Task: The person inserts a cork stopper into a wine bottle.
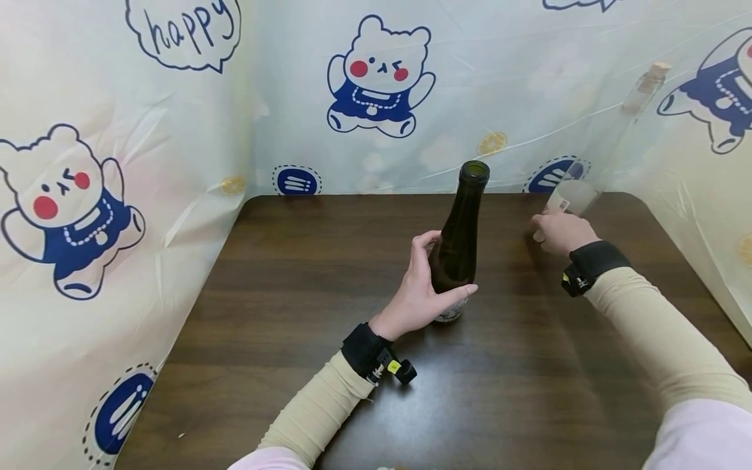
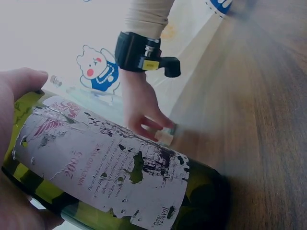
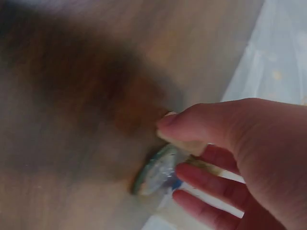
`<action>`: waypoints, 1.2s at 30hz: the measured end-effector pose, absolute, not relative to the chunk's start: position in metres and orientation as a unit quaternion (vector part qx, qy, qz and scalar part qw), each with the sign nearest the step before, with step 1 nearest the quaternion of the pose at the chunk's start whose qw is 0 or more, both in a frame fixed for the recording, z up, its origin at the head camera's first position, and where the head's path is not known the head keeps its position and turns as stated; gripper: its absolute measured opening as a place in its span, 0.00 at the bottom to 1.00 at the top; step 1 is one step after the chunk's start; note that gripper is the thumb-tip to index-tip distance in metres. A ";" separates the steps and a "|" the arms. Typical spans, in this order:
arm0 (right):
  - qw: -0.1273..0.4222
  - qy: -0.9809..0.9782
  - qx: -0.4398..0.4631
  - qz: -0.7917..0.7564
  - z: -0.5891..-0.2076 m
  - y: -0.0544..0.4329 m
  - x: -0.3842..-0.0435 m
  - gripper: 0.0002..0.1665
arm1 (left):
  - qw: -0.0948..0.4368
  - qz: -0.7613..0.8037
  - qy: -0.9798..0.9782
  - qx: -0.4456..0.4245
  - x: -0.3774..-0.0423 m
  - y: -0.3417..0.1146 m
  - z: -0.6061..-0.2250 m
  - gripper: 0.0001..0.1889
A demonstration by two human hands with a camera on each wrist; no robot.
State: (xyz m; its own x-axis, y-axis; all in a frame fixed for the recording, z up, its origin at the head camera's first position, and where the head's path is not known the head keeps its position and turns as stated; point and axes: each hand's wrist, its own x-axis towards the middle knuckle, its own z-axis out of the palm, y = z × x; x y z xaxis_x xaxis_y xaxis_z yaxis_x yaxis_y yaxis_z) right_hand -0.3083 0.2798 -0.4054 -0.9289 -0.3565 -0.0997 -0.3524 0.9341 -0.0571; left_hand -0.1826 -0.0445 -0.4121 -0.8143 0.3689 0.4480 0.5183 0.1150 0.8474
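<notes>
My left hand (image 1: 414, 297) grips a dark green wine bottle (image 1: 462, 241), fingers on its far left side and thumb across the front. The bottle's mouth is uncovered, and its worn pale label (image 2: 103, 158) shows in the left wrist view. At the back right, my right hand (image 1: 566, 233) pinches a small tan cork (image 3: 186, 143) between thumb and index finger. Right beside those fingers is the base of a clear glass bottle (image 1: 578, 198), a tall one with its own cork stopper (image 1: 659, 68) at the top.
The dark wooden table (image 1: 305, 261) ends at a printed curtain (image 1: 282, 98) on the left, back and right. A tiny pale speck (image 1: 181, 435) lies at the front left. The clear bottle stands close to the back right corner.
</notes>
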 end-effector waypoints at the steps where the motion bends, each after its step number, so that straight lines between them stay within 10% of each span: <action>1: 0.055 0.982 -0.181 -0.021 -0.409 0.281 -0.310 0.23 | 0.063 -0.595 -0.744 -0.297 -0.182 -0.045 -0.412 0.47; 12: 0.032 0.985 -0.162 -0.044 -0.428 0.288 -0.317 0.08 | 0.054 -0.597 -0.745 -0.292 -0.182 -0.043 -0.412 0.47; 21: -0.070 0.975 -0.191 -0.093 -0.414 0.268 -0.308 0.16 | 0.069 -0.597 -0.744 -0.293 -0.183 -0.044 -0.413 0.47; 36: -0.162 0.898 -0.207 -0.352 -0.286 0.200 -0.263 0.16 | 0.068 -0.596 -0.743 -0.296 -0.183 -0.044 -0.414 0.48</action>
